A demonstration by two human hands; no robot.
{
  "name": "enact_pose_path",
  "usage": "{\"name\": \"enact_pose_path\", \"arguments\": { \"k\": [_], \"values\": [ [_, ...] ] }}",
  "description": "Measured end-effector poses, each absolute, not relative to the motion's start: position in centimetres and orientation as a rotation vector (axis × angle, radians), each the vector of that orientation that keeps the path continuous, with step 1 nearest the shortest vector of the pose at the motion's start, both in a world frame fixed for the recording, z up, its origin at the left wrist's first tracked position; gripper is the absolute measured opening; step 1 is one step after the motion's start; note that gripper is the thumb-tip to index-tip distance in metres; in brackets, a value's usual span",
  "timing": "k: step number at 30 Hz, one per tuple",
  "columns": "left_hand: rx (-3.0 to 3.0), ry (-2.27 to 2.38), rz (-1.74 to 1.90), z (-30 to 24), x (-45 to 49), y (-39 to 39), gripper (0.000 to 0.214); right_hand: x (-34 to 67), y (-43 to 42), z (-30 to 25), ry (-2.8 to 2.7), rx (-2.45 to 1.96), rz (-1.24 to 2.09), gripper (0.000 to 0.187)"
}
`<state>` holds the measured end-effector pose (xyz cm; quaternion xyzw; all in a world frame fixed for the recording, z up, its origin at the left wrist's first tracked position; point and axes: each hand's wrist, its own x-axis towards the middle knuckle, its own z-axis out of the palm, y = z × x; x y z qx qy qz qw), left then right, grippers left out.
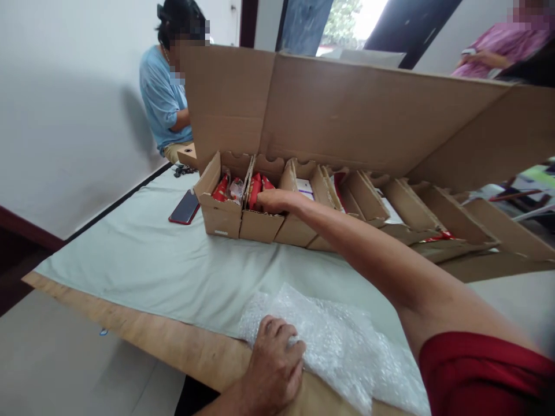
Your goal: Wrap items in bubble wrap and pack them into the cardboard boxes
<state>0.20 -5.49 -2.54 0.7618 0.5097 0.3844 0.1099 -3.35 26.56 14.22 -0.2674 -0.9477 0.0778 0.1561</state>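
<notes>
My right hand reaches into the second compartment from the left of a long cardboard box. Its curled fingers are against a red packet there; the fingertips are partly hidden. Near the table's front edge, my left hand rests with bent fingers closed on a sheet of clear bubble wrap. More red packets and a clear wrapped item lie in the leftmost compartment. A white-and-purple box shows in the third compartment.
The tall cardboard flap stands up behind the compartments. A phone lies left of the box on the pale green cloth, with a dark small bundle beyond. A person in light blue sits at the far left; another person in pink is at far right.
</notes>
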Motion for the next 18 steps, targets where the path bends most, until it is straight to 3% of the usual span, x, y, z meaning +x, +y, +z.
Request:
{"name": "enact_pose_path", "arguments": {
  "k": [4, 7, 10, 15, 18],
  "values": [
    [2.262, 1.487, 1.18, -2.3, 0.2, -5.6, 0.027, -1.9, 25.5, 19.6, -2.921, -0.958, 0.172, 0.016],
    [2.248, 1.49, 1.255, -2.1, 0.3, -5.9, 0.032, 1.5, 23.6, 24.7, -2.758, -0.975, 0.178, 0.026],
    [2.183, 1.511, 1.47, -2.3, 0.0, -6.2, 0.041, 6.8, 19.8, 27.1, -2.509, -0.847, 0.425, 0.024],
    [1.495, 1.47, 1.637, -1.7, -1.9, -6.6, 0.057, 14.9, 10.8, 22.4, -2.196, -0.786, 0.823, 0.024],
    [0.989, 1.07, 1.498, 0.4, -3.0, -6.6, 0.067, 17.5, 5.6, 16.9, -2.148, -0.81, 0.862, 0.02]
  ]
}}
